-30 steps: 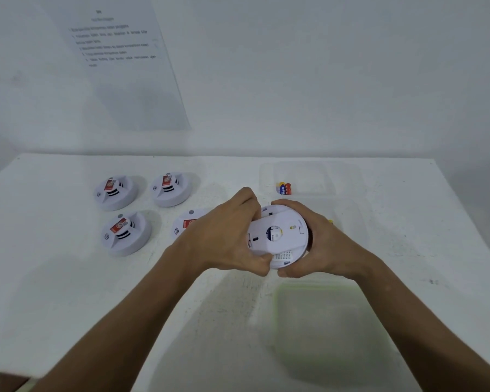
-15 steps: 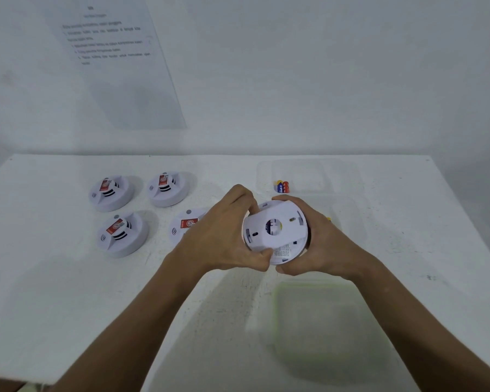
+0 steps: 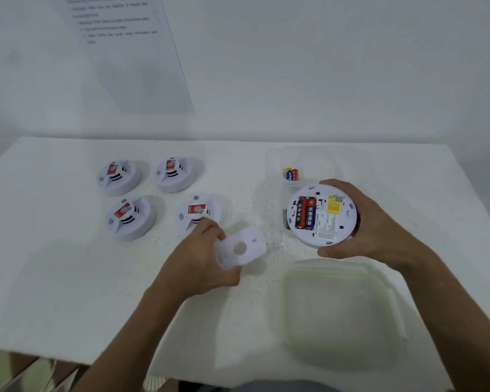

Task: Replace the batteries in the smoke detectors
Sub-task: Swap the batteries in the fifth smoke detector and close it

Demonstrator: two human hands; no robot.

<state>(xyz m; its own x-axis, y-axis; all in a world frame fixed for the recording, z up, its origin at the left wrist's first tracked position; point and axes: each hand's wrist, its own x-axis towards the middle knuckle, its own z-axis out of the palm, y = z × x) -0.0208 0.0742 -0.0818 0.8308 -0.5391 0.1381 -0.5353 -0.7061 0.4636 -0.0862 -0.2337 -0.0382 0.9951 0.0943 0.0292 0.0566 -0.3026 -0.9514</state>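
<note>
**Cover off, 2 old cells exposed**

The white table (image 3: 54, 278) carries 4 closed smoke detectors (image 3: 130, 217) in a 2-by-2 group at far left, a clear lidded container (image 3: 340, 306) at near right, and a clear tray (image 3: 323, 159) at far right holding the spare batteries (image 3: 291, 174). The opened detector (image 3: 321, 216) is held above the table just beyond the container, its back turned up to the camera, with 2 fitted batteries (image 3: 305, 213) side by side in the bay. The right hand (image 3: 379, 224) cups this body from the right, fingers curled over its far rim and thumb under its near rim. The left hand (image 3: 201, 261), well apart from the right, grips the removed back cover (image 3: 240, 248) by its left edge, low over the table.

Good practice, as a judgement: set the cover down close by, keep the bay level, note the polarity marks, then lift each cell out by 1 end.
</note>
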